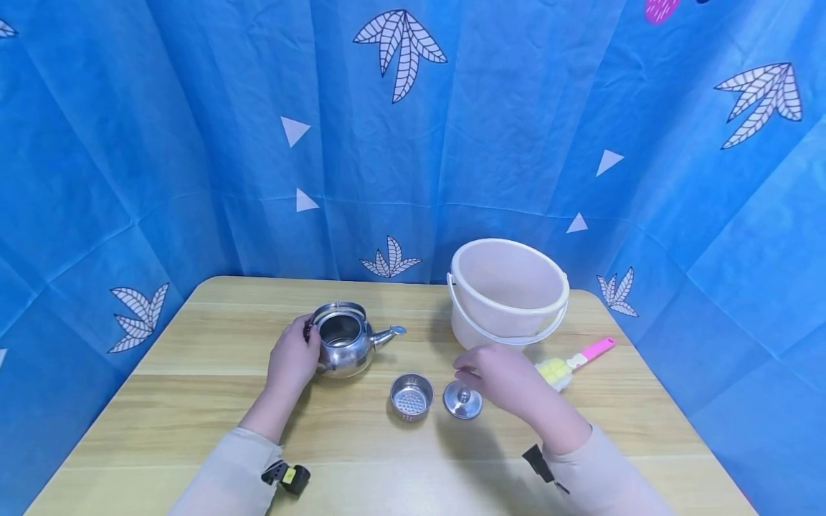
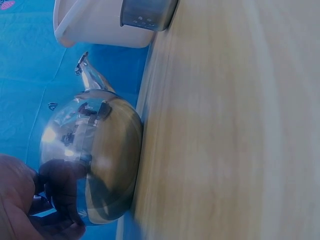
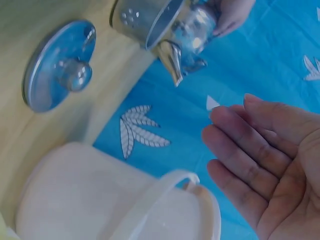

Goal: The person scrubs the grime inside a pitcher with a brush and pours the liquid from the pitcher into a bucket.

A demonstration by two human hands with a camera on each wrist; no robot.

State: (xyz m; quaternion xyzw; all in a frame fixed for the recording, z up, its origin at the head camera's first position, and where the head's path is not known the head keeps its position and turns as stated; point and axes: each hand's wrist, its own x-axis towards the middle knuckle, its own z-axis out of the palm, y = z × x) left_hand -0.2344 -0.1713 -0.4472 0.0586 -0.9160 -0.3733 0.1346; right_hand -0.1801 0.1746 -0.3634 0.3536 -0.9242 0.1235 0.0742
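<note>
I observed a steel kettle standing upright on a pale wooden table, uncovered, its spout directed to the person's right. The left hand had its thumb and fingers curled on the kettle at the handle side, opposite the spout. The right hand was released, fingers loosely extended, holding nothing, above and partly over the lid. The lid lay flat on the tabletop, knob upward, apart from the fingers. Between kettle and lid sat a small metal strainer, upright, its base and wall perforated. Behind the right hand I recorded a white bucket, its handle lowered across the front. A pink-handled brush lay just beside the bucket. Blue patterned curtains enclosed the table.
</note>
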